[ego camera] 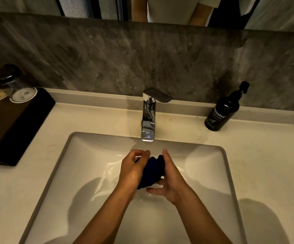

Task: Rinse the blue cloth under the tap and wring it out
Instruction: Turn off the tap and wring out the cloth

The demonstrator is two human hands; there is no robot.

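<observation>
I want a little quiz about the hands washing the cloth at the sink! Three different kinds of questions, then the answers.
1. True or false: the dark blue bunched cloth is held between the left hand and the right hand.
2. Which side of the shiny chrome tap has the black pump bottle of hand wash: A left, B right?
3. Fill in: the hands are over the white rectangular ____.

Key: 1 true. 2 B. 3 sink.
</observation>
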